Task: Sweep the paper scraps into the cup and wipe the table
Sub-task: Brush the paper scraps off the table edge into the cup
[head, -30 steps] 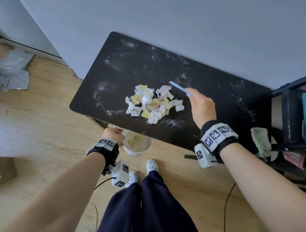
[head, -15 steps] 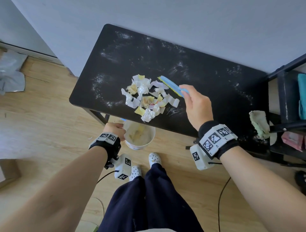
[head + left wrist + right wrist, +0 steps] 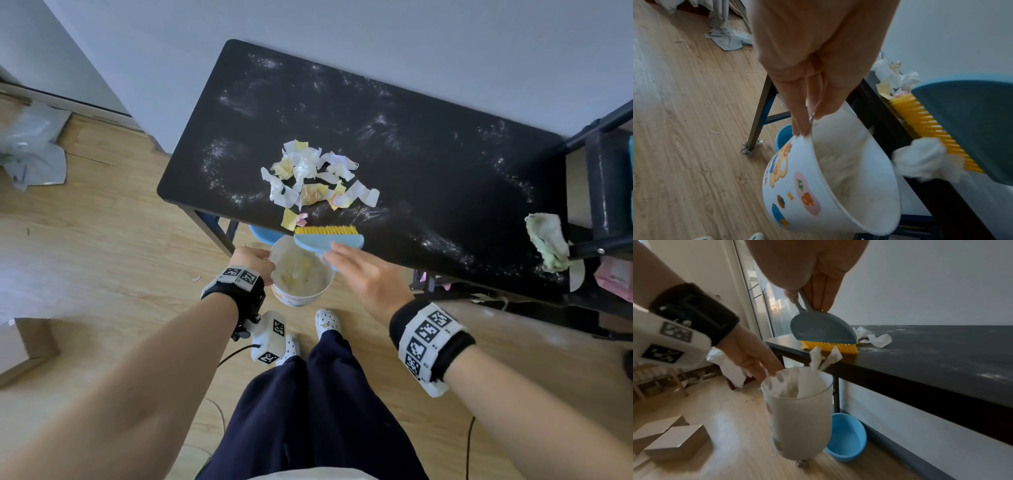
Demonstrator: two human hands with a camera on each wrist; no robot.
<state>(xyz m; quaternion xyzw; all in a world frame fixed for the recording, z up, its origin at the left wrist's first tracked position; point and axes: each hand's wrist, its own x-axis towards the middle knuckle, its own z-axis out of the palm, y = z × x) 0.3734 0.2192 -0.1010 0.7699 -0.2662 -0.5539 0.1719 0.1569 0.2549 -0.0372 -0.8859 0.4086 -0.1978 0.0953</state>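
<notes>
Left hand (image 3: 251,257) pinches the cup (image 3: 301,274) rim just below the counter's (image 3: 445,178) near edge; brush (image 3: 327,236), gripped by the right hand (image 3: 363,274), lies along that edge; scraps (image 3: 315,178) sit beyond it.

1. Table (image 3: 428,171): black top, streaked with white powdery smears.
2. Paper scraps (image 3: 308,178): white and pale yellow, one pink piece.
3. Brush (image 3: 327,240): blue back, yellow bristles.
4. Cup (image 3: 797,186): white wall printed with orange, pink, blue and green cartoon motifs.
5. Basin (image 3: 846,436): light blue.
6. Rag (image 3: 548,243): pale green and white.
7. Wrist bands (image 3: 431,339): black straps, white blocks with black square-code markers.
8. Floor (image 3: 102,240): light wood grain.
</notes>
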